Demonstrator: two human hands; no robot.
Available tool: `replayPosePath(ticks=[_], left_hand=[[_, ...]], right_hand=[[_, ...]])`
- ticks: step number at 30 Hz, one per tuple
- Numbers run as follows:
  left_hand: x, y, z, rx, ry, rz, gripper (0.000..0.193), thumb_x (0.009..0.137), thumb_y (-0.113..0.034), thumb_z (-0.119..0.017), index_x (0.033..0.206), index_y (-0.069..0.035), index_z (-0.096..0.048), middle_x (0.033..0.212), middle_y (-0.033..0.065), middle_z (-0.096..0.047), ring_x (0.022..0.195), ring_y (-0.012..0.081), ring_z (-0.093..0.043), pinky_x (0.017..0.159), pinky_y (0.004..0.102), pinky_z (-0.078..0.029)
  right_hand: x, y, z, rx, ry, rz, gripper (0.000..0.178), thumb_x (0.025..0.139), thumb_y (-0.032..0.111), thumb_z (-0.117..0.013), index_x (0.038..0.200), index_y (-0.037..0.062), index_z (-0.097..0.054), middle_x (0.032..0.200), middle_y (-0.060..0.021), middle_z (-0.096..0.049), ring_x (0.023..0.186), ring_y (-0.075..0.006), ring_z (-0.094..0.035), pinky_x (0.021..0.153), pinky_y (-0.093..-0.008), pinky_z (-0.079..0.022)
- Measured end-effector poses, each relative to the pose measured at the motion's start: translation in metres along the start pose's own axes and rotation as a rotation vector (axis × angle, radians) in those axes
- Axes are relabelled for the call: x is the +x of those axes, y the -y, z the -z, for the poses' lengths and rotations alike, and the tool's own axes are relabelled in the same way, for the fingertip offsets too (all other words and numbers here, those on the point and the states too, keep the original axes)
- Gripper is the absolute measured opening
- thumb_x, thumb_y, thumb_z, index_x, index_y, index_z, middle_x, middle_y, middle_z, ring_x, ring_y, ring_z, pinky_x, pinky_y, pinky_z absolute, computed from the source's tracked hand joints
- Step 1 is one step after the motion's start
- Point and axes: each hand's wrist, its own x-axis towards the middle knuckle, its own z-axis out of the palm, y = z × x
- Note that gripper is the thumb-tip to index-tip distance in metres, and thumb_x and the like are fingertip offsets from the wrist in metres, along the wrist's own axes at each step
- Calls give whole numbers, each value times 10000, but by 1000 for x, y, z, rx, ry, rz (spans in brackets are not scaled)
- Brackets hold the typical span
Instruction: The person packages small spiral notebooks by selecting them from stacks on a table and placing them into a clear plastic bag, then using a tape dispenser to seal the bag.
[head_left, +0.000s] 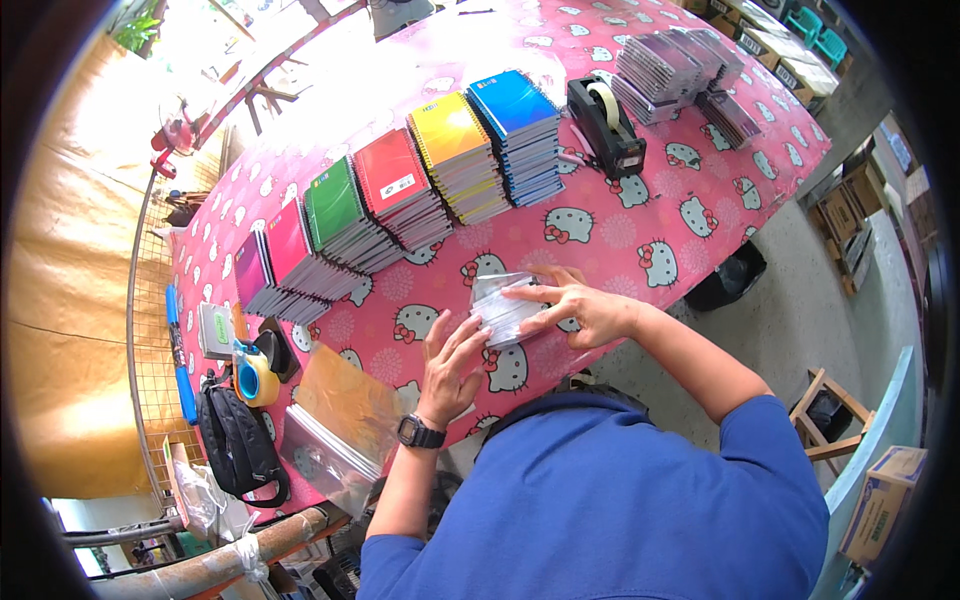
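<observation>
A clear plastic packet with whitish contents (503, 314) lies flat on the pink patterned tablecloth, close to the table's near edge. What is inside cannot be made out through the shine. My left hand (449, 372), fingers stretched out and apart, touches the packet's left edge with its fingertips. From the right, my right hand (585, 308) reaches over the packet with spread fingers resting on its top and side. Neither hand is closed round anything. Beyond them stand stacks of spiral notebooks in a slanting row: purple, pink, green (334, 203), red (392, 178), yellow (450, 135) and blue (514, 103).
A black tape dispenser (610, 135) stands right of the blue stack. Plastic-wrapped bundles (668, 78) sit at the far right. Near the left edge are a black bag (236, 437), a tape roll (257, 382) and clear plastic sleeves (332, 450) beside brown sheets (345, 395).
</observation>
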Motion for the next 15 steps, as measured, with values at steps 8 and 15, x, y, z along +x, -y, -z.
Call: replayPosePath(ticks=[8, 15], left_hand=[[29, -7, -4, 25, 238, -27, 721, 564, -178, -705, 1256, -258, -516, 1416, -15, -362, 1366, 359, -138, 1072, 584, -122], [24, -23, -16, 203, 115, 23, 571, 649, 15, -571, 1149, -257, -554, 1353, -30, -421, 1341, 275, -240, 1065, 570, -84]], right_hand=[[20, -15, 16, 581, 153, 38, 539, 627, 77, -606, 1164, 116, -611, 1439, -130, -317, 1289, -248, -354, 1034, -374, -320], [27, -113, 55, 709, -992, -399, 248, 848, 235, -630, 975, 22, -635, 851, -43, -646, 728, -137, -588, 658, -281, -479]])
